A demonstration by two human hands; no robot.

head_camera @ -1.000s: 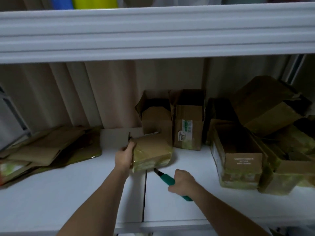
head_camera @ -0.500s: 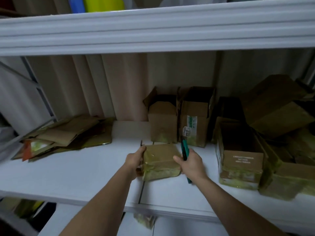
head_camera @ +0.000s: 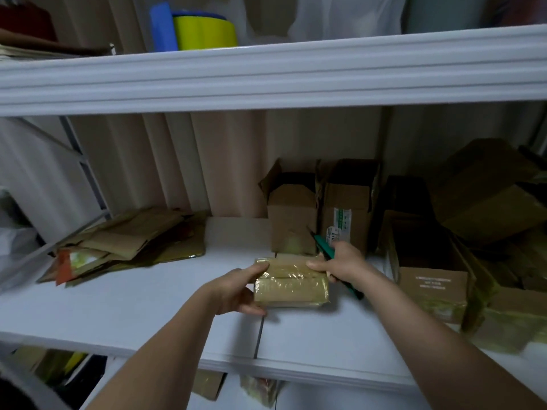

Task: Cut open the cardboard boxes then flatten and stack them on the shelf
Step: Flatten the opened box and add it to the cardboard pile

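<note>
A small taped cardboard box [head_camera: 291, 287] is held just above the white shelf [head_camera: 142, 306] between both hands. My left hand [head_camera: 236, 291] grips its left end, thumb on top and fingers beneath. My right hand [head_camera: 340, 264] holds a green-handled cutter [head_camera: 324, 248] and steadies the box's right end with its fingers. The cutter's handle end sticks out below the hand. A stack of flattened cardboard [head_camera: 127, 247] lies at the shelf's left.
Two open upright boxes [head_camera: 319, 208] stand behind the held one. More open and tumbled boxes [head_camera: 461, 253] crowd the right side. The upper shelf edge [head_camera: 266, 75] hangs overhead with blue and yellow items [head_camera: 195, 31]. Cardboard scraps lie on the shelf below.
The right hand, with the cutter, moved from the front of the box up to its right end. Both hands lifted the box and turned it flat. The view shifted left and up.
</note>
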